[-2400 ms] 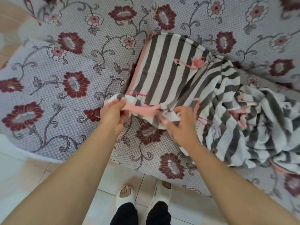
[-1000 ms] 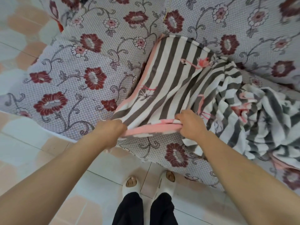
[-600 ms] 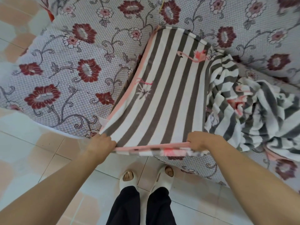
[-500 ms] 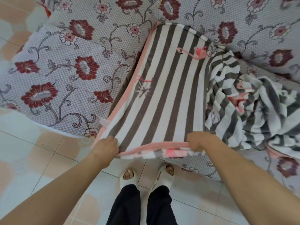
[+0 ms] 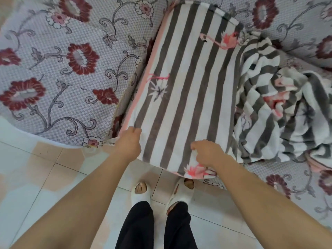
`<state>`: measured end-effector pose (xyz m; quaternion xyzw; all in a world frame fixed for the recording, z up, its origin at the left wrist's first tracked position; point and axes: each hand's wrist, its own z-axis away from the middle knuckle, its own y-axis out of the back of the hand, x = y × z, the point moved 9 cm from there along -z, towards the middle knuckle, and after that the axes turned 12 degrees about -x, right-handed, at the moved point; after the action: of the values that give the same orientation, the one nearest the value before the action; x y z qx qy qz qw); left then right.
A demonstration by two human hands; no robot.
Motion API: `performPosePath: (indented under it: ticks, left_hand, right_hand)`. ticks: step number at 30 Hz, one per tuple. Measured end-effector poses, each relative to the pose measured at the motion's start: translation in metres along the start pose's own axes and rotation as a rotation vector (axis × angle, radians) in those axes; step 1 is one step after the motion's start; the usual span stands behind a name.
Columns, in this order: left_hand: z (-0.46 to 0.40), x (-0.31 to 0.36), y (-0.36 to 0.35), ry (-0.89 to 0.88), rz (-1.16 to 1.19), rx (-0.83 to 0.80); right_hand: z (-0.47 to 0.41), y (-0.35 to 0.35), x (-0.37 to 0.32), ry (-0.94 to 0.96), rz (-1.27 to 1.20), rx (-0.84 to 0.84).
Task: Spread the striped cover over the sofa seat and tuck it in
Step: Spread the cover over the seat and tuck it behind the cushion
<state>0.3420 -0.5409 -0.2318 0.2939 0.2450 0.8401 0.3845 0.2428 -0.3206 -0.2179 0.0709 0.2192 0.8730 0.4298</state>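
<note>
- The floor [image 5: 32, 178] under me is tiled, pale with peach patches and thin grout lines.
- My white slippers [image 5: 142, 193] are open-toed, and my toes show at the front of each.
- My black trousers [image 5: 136, 225] come down to just above the slippers.
- I stand on the tiles, right at the near edge of the furniture.

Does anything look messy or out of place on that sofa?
Yes. The striped cover lies flat only on the left part of the seat; its right part sits bunched in a crumpled heap on the flowered sofa, not yet spread.
</note>
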Motion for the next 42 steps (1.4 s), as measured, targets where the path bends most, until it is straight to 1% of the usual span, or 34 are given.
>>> performPosePath:
  ticks: [2,3,4,8,10,12,13,14,15,17,18,19,20,22,23,25,26,27,29,31,33,35,37,39,42]
  left_hand:
    - [-0.015,-0.003,0.021,0.031,0.038,0.057]
    - [-0.022,-0.006,0.028,0.067,0.048,0.058]
    - [-0.030,-0.010,0.031,0.106,0.045,0.037]
    - [-0.046,-0.032,0.018,0.229,0.041,-0.140]
    - [-0.045,-0.041,0.010,0.238,0.065,-0.156]
    - [-0.043,-0.047,0.006,0.228,0.068,-0.122]
    - [-0.041,-0.051,0.007,0.235,0.031,-0.098]
    - [-0.040,-0.052,0.009,0.243,-0.058,-0.072]
    - [-0.039,-0.054,0.013,0.242,-0.195,-0.051]
    - [-0.038,-0.054,0.012,0.223,-0.485,-0.077]
    - [-0.037,-0.055,0.011,0.225,-0.557,-0.102]
    - [-0.036,-0.058,0.010,0.240,-0.574,-0.114]
    - [-0.036,-0.059,0.011,0.266,-0.540,-0.108]
    - [-0.038,-0.055,0.018,0.310,-0.397,-0.044]
    - [-0.039,-0.049,0.020,0.300,-0.336,0.002]
    - [-0.043,-0.033,0.019,0.193,-0.235,0.069]
    - [-0.046,-0.028,0.015,0.132,-0.156,0.054]
    - [-0.050,-0.028,0.009,0.108,-0.073,0.007]
    - [-0.058,-0.038,-0.003,0.151,0.041,-0.138]
    - [-0.069,-0.048,-0.007,0.215,0.050,-0.230]
    - [-0.076,-0.047,0.003,0.246,-0.020,-0.304]
    - [-0.079,-0.038,0.019,0.243,-0.025,-0.308]
    - [-0.078,-0.023,0.036,0.170,0.005,-0.210]
    - [-0.071,0.005,0.052,0.025,0.003,-0.129]
    - [-0.059,0.048,0.056,-0.112,0.001,-0.156]
  right_hand:
    - [-0.007,0.019,-0.010,0.054,-0.088,0.077]
    - [-0.011,0.026,-0.014,0.073,-0.122,0.092]
    - [-0.015,0.033,-0.017,0.084,-0.143,0.100]
    - [-0.030,0.050,-0.028,0.120,-0.149,0.116]
    - [-0.038,0.054,-0.034,0.135,-0.147,0.103]
    - [-0.045,0.064,-0.039,0.144,-0.154,0.122]
    - [-0.048,0.071,-0.042,0.146,-0.160,0.137]
    - [-0.051,0.076,-0.044,0.151,-0.172,0.151]
    - [-0.056,0.084,-0.048,0.159,-0.182,0.162]
    - [-0.065,0.101,-0.055,0.168,-0.199,0.179]
    - [-0.068,0.110,-0.059,0.169,-0.204,0.191]
    - [-0.072,0.120,-0.062,0.171,-0.208,0.203]
    - [-0.076,0.130,-0.066,0.175,-0.210,0.220]
    - [-0.082,0.151,-0.076,0.193,-0.187,0.262]
    - [-0.085,0.160,-0.081,0.201,-0.167,0.286]
    - [-0.093,0.175,-0.091,0.204,-0.085,0.326]
    - [-0.097,0.180,-0.095,0.197,-0.031,0.339]
    - [-0.104,0.183,-0.098,0.190,0.010,0.339]
    - [-0.118,0.179,-0.100,0.182,0.022,0.265]
    - [-0.130,0.170,-0.100,0.190,0.018,0.151]
    - [-0.134,0.166,-0.096,0.208,-0.001,0.078]
    - [-0.129,0.167,-0.092,0.247,-0.047,0.041]
    - [-0.116,0.175,-0.081,0.259,-0.092,0.076]
    - [-0.093,0.184,-0.057,0.217,-0.170,0.173]
    - [-0.054,0.181,-0.012,0.143,-0.271,0.271]
